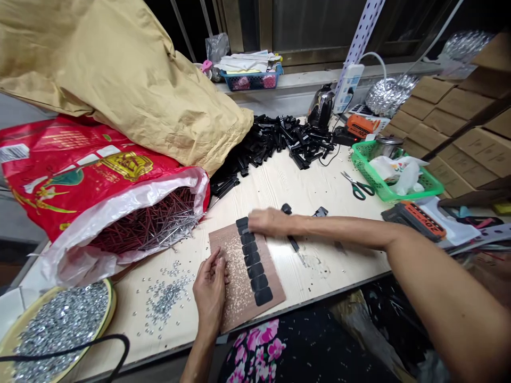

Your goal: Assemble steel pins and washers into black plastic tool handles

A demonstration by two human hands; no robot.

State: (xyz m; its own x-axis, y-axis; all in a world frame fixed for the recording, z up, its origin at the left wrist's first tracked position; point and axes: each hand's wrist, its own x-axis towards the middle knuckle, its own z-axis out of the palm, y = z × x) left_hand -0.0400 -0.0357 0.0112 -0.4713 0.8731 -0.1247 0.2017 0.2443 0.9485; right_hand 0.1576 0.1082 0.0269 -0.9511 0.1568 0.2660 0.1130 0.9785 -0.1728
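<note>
A brown board (233, 308), sprinkled with small pale specks, lies on the table in front of me. Along its right side runs a row of several black rounded rectangular pieces (255, 269). My left hand (211, 284) rests at the board's left edge, fingers loosely bent and nothing visible held in them. Over the far end of the row, my right hand (267, 221) is smeared by motion, so its fingers and anything in them cannot be made out. Close by the right forearm lie a thin tool with a black handle (293, 243) and a loose black piece (286, 208).
Left are a red bag of long screws (139, 226), loose small metal pieces (167, 295) and a full yellow bowl (109, 314). Behind lies a black parts heap (279, 135). Right are scissors (357, 186), a green basket (433, 183) and a 20V battery (415, 219).
</note>
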